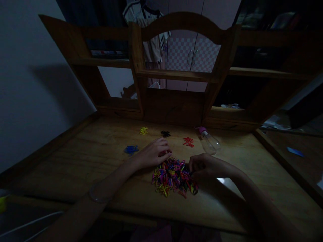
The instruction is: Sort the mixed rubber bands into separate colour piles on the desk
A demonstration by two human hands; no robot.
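Toward the front of the wooden desk lies the mixed heap of small coloured loops, so interlaced that pulling one out could drag neighbours along, perhaps over the near edge. At its right side, the right hand has its fingers curled together; whether a loop is pinched there I cannot tell. At the upper left, the left hand bends over the heap, thumb and fingers slightly apart, any hold hidden. Its forearm passes close to the blue pile and its knuckles sit just below the black pile, so a careless sweep might scatter either. Beyond are the yellow pile and the red pile; near the red, a clear bottle, apparently on its side, could roll if bumped. Dim light may make dark colours easy to confuse.
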